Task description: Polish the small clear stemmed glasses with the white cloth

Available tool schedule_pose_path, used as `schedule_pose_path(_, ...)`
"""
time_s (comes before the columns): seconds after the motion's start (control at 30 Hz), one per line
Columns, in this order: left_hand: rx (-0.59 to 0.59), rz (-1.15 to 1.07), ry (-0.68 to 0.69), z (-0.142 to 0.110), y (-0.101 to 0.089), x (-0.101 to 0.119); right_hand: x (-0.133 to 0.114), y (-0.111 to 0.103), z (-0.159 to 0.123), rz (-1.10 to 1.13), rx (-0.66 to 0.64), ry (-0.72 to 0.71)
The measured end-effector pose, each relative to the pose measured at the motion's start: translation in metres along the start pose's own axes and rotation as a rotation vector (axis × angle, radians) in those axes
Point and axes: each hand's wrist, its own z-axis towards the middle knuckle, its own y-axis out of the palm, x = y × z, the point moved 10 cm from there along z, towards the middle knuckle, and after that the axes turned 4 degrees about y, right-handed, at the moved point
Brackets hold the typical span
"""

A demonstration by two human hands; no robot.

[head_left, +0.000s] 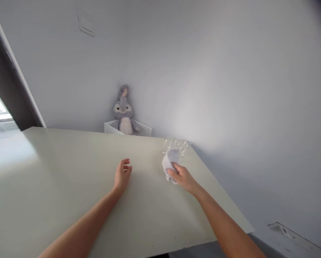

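Note:
A crumpled white cloth [169,162] is gripped between the thumb and fingers of my right hand [182,176], over the right part of the table. Just behind the cloth stand several clear stemmed glasses [177,142] near the table's far right corner; the cloth hides part of them. To the left, my left hand [123,175] holds nothing, its fingers loosely curved and apart, with its side close to the tabletop. Whether that hand touches the surface, I cannot tell.
The pale table [69,179] meets the wall on the right. Beyond its far edge a grey plush rabbit [123,111] sits in a white perforated basket [145,130]. A light switch [86,24] is on the wall. A dark frame and window are at the far left.

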Motion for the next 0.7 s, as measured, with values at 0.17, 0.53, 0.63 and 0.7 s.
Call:
schedule_pose_path(0.17,0.029,-0.02,-0.041,-0.001,-0.005,0.0,0.022,0.042,-0.01,-0.5,-0.325,-0.042)
schedule_pose_path(0.53,-0.15,0.019,0.579,-0.044,0.019,0.079,0.068,0.122,0.007,-0.825,-0.27,-0.307)
schedule_pose_path(0.63,-0.375,0.068,0.839,-0.079,0.043,0.102,0.074,0.124,0.054,-0.861,-0.278,-0.28)
schedule_pose_path(0.7,-0.47,0.092,0.963,-0.099,0.055,0.111,0.08,0.121,0.093,-0.883,-0.284,-0.198)
